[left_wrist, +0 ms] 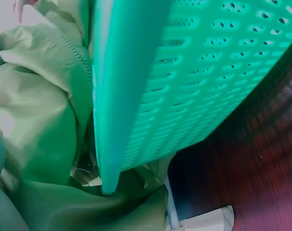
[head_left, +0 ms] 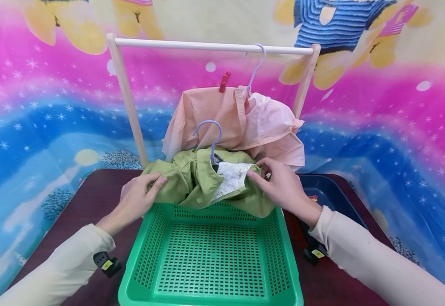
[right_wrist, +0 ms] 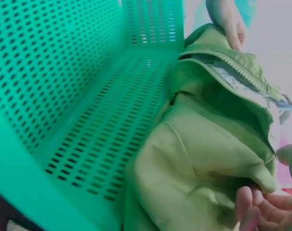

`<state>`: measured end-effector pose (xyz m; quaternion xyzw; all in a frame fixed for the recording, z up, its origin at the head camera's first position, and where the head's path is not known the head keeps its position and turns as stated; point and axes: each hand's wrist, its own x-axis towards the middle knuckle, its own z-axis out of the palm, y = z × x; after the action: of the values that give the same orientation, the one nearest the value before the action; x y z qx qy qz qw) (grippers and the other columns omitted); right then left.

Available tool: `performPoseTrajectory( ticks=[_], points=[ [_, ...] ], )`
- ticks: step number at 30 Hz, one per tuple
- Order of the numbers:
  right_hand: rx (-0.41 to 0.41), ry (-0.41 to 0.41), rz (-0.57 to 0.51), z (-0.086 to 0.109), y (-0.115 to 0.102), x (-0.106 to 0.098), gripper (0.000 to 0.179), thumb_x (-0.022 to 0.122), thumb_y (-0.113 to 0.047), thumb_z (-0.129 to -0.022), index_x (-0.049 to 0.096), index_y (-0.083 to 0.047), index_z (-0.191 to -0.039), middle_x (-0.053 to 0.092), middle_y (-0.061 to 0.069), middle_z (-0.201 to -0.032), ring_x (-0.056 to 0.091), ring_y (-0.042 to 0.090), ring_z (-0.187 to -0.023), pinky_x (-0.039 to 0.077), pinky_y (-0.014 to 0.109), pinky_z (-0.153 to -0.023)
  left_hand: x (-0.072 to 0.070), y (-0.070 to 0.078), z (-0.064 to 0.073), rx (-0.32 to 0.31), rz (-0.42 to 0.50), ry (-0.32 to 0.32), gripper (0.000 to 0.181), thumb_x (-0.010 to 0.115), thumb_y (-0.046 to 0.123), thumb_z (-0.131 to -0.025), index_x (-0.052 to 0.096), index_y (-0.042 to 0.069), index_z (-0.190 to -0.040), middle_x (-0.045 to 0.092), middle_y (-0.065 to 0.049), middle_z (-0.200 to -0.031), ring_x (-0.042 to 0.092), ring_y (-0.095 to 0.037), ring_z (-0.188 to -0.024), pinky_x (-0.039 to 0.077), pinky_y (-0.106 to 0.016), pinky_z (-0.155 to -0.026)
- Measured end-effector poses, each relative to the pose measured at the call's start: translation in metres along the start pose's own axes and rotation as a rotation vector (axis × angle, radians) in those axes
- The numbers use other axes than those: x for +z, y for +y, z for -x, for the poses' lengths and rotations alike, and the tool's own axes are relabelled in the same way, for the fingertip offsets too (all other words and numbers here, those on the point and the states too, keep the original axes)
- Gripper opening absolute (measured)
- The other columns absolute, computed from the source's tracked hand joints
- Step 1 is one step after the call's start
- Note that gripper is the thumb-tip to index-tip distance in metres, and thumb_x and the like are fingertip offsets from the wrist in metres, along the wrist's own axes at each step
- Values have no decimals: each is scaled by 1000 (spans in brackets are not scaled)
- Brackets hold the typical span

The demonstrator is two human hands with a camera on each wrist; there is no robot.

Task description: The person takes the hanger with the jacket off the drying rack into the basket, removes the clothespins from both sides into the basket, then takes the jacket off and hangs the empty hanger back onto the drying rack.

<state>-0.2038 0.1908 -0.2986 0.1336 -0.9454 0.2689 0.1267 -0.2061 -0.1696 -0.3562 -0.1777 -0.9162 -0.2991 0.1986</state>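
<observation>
A green zip jacket (head_left: 184, 178) with a white patterned lining lies across the far end of a green basket (head_left: 211, 255). The hook of a purple hanger (head_left: 217, 131) sticks up from its neck opening. In the head view my left hand (head_left: 140, 195) grips the jacket's left shoulder between thumb and fingers. My right hand (head_left: 281, 185) pinches the fabric on the right, beside the lining. The right wrist view shows the open zipper (right_wrist: 228, 72) and the curled fingertips (right_wrist: 245, 202) at the cloth.
Behind the jacket, a peach-pink garment (head_left: 214, 110) hangs by a lilac hanger (head_left: 258, 68) on a rack with a white bar (head_left: 207, 45). A red clip (head_left: 224, 82) grips its shoulder. A dark blue tray (head_left: 325, 191) sits to the right on the dark red table (head_left: 96, 199).
</observation>
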Motion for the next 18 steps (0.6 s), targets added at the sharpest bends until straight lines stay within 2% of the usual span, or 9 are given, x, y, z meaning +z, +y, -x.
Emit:
performPoseTrajectory(
  ticks=[5, 9, 13, 18],
  points=[
    [5, 73, -9, -8, -9, -1, 42, 72, -54, -89, 68, -16, -105, 62, 1, -79, 54, 15, -65, 42, 31, -54, 2, 1, -2, 61, -1, 163, 26, 61, 31, -102, 69, 16, -82, 34, 8, -54, 28, -4, -49, 28, -28, -50],
    [10, 146, 34, -13, -15, 0, 46, 76, -61, -82, 64, -19, -94, 55, 0, -70, 50, 16, -61, 37, 32, -52, 3, 4, -4, 118, -1, 252, 24, 63, 29, -100, 71, 14, -83, 41, 5, -53, 32, -3, -49, 31, -28, -51],
    [0, 184, 49, -19, -19, 1, 44, 78, -59, -81, 63, -19, -90, 53, -1, -66, 49, 17, -60, 35, 33, -52, 3, 6, -5, 129, 5, 290, 24, 66, 24, -99, 66, 14, -77, 41, 5, -53, 30, -3, -47, 29, -27, -49],
    [-49, 219, -4, -20, -18, 2, 31, 80, -41, -86, 64, -14, -87, 57, 1, -68, 51, 18, -61, 37, 33, -57, 1, 7, -6, 102, 9, 312, 19, 68, 20, -97, 69, 14, -79, 44, 4, -53, 32, -2, -47, 29, -28, -49]
  ],
)
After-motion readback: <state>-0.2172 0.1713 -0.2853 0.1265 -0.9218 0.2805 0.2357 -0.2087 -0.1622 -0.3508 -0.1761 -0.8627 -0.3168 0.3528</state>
